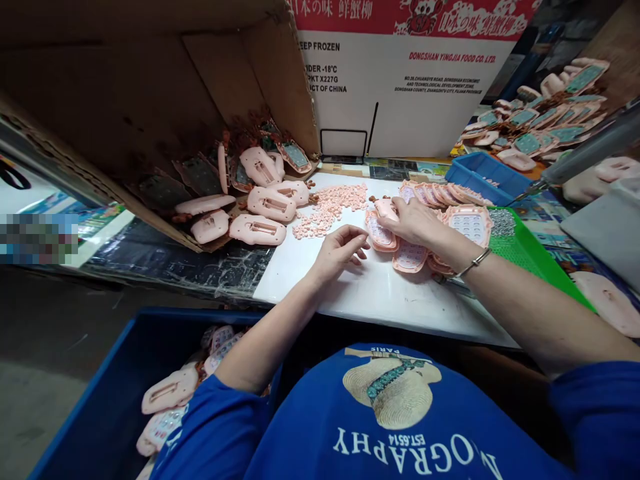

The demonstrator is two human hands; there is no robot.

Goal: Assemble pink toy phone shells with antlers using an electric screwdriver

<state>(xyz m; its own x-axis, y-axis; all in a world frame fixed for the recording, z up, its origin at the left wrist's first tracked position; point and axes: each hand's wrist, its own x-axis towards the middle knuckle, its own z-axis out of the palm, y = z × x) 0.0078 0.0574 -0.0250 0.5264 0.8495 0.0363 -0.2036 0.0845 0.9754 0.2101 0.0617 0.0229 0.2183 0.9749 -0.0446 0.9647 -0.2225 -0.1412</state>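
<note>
My right hand (414, 223) has its fingers closed on a pink plastic casing (386, 209) with small brown antler-like tips, at the left end of a group of keypad panels. Directly below the fingers lies a pink-rimmed panel with a pale keypad (381, 233). Another keypad panel (410, 256) lies flat beside it. My left hand (339, 252) hovers just left of these panels, fingers loosely bent and apart, with nothing visible in it. Behind my left hand, many small pink pieces (337, 203) are spread over the white work surface (300, 273).
At left, an open brown carton (210, 73) holds pink casings (257, 230). A green tray (537, 250) with small metal parts, a blue bin (493, 177) and a screwdriver-like tool (555, 175) are at right. A large blue tub (100, 407) with casings stands below left.
</note>
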